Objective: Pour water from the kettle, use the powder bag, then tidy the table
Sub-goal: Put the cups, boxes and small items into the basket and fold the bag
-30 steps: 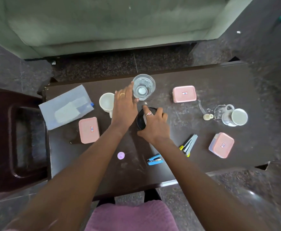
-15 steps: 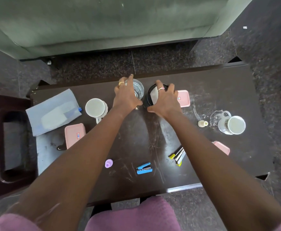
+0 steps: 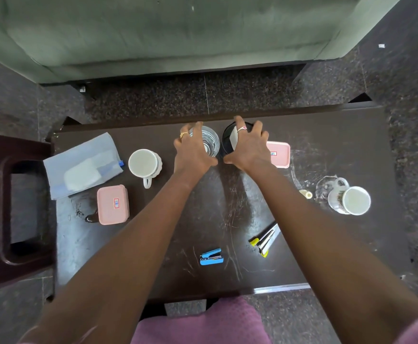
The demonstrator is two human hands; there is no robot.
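The fingers of your left hand (image 3: pixel 194 151) curl round the clear water glass (image 3: pixel 211 145). Your right hand (image 3: pixel 249 147) clasps the black, white-labelled container (image 3: pixel 227 142) with spread fingers. Both stand at the far edge of the scratched dark table (image 3: pixel 153 256). Speckled stone floor (image 3: pixel 252 95) and a green sofa (image 3: pixel 178 33) lie beyond.

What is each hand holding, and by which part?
The left hand grips the clear glass round its side; the right hand grips the black container round its side.
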